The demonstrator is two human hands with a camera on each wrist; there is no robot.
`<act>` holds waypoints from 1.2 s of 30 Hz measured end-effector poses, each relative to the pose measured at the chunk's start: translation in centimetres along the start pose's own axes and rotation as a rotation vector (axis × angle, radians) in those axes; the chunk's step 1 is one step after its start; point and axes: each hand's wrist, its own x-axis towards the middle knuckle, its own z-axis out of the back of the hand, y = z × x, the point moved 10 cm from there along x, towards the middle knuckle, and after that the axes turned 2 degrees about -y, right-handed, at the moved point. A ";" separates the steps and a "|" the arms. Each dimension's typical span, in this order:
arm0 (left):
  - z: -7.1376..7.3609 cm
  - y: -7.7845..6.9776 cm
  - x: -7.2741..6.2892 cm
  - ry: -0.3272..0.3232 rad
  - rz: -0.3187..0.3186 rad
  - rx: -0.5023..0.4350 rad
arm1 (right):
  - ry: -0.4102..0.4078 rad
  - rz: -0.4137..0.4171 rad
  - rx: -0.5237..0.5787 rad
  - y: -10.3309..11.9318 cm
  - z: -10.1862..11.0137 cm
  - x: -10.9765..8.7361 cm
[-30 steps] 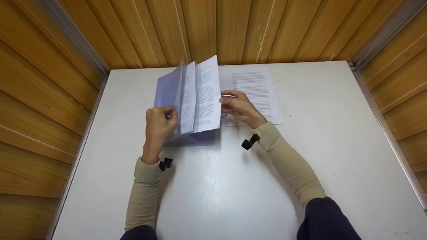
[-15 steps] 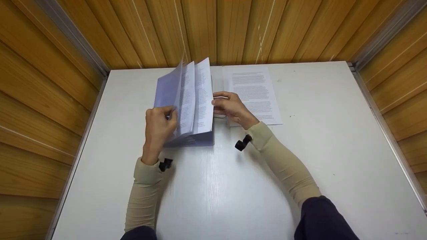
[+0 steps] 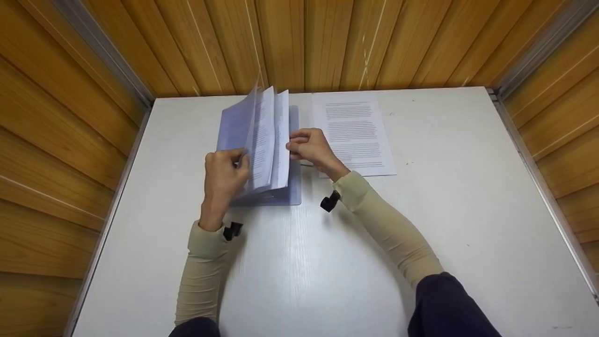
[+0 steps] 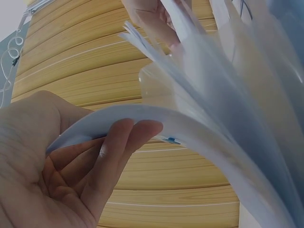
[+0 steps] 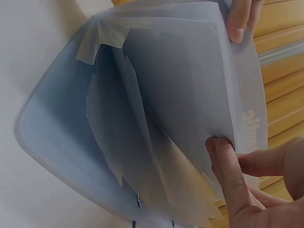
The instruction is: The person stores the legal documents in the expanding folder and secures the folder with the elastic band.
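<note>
A translucent blue document folder point(image 3: 234, 126) stands half open on the white table, its back cover point(image 3: 292, 196) lying flat. Printed sheets point(image 3: 282, 140) fan upright inside it, beside a clear plastic leaf. My left hand point(image 3: 221, 178) pinches the curved front cover at its lower left; the left wrist view shows thumb and fingers on either side of the bent cover point(image 4: 156, 116). From the right, my right hand point(image 3: 311, 146) pinches the outer edge of a bundle of sheets. In the right wrist view, its fingertips point(image 5: 221, 145) press on the leaf's edge, with loose pocket layers behind.
A printed page point(image 3: 355, 131) lies flat right of the folder, near the table's back edge. A thin dark cord point(image 3: 306, 164) shows beside the folder. Wooden panel walls point(image 3: 323, 42) enclose the white table point(image 3: 290, 262) at the back and sides.
My right hand has moved left, swinging the pinched sheets toward the front cover, so more of the back cover and loose page shows. The left hand has stayed in place.
</note>
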 end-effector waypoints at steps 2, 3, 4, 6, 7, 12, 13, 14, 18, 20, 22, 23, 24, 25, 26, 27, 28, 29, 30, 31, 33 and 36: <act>0.0 0.0 0.0 -0.002 0.000 0.001 | -0.005 0.001 -0.020 0.0 -0.3 0.1; 0.0 -0.1 -0.1 -0.002 0.002 -0.003 | -0.007 0.002 -0.027 0.0 -0.5 0.1; 0.0 0.0 -0.1 -0.001 0.004 -0.005 | -0.009 0.003 -0.034 0.0 -0.6 0.2; 0.1 0.0 -0.1 -0.001 0.010 -0.009 | -0.010 0.002 -0.042 0.0 -0.9 0.2; 0.1 0.1 -0.1 0.001 0.013 -0.011 | -0.009 0.002 -0.042 -0.1 -1.1 0.3; 0.0 0.1 -0.1 0.004 0.008 -0.010 | -0.007 0.002 -0.038 -0.2 -1.7 0.4; 0.0 0.0 -0.1 0.004 0.006 -0.008 | -0.008 0.003 -0.037 -0.2 -1.8 0.4; 0.0 0.0 -0.1 0.003 0.004 -0.007 | -0.007 0.003 -0.035 -0.1 -1.9 0.4; 0.1 -0.1 0.0 -0.002 -0.004 -0.005 | -0.001 0.004 -0.024 0.1 -2.4 0.5; 0.1 -0.2 0.1 -0.006 -0.008 -0.005 | 0.000 0.006 -0.020 0.2 -2.6 0.5; 0.1 -0.3 0.1 -0.006 -0.013 -0.005 | 0.000 0.006 -0.018 0.2 -2.7 0.5; 0.1 -0.3 0.1 -0.006 -0.015 -0.005 | -0.001 0.006 -0.017 0.2 -2.7 0.5; 0.1 -0.3 0.1 -0.006 -0.017 -0.004 | 0.000 0.004 -0.015 0.2 -2.7 0.5; 0.2 -0.3 0.1 -0.006 -0.019 -0.002 | 0.001 0.004 -0.012 0.2 -2.8 0.5; 0.2 -0.4 0.0 -0.005 -0.021 -0.001 | 0.001 0.003 -0.011 0.2 -2.8 0.4; 0.2 -0.4 0.0 -0.005 -0.023 0.003 | 0.001 0.002 -0.010 0.2 -2.8 0.4; 0.2 -0.4 0.0 -0.006 -0.023 0.004 | 0.002 0.001 -0.011 0.2 -2.8 0.4; 0.2 -0.3 0.1 -0.009 -0.023 0.005 | 0.002 0.000 -0.014 0.2 -2.8 0.4; 0.1 -0.4 0.0 -0.007 -0.025 0.009 | 0.003 0.000 -0.019 0.2 -2.8 0.4; 0.2 -0.4 0.0 -0.006 -0.025 0.013 | 0.004 0.000 -0.025 0.2 -2.8 0.3; 0.2 -0.4 0.1 -0.007 -0.024 0.021 | 0.010 0.003 -0.034 0.3 -2.8 0.3; 0.3 -0.5 0.1 -0.006 -0.023 0.030 | 0.016 0.013 -0.033 0.5 -2.7 0.1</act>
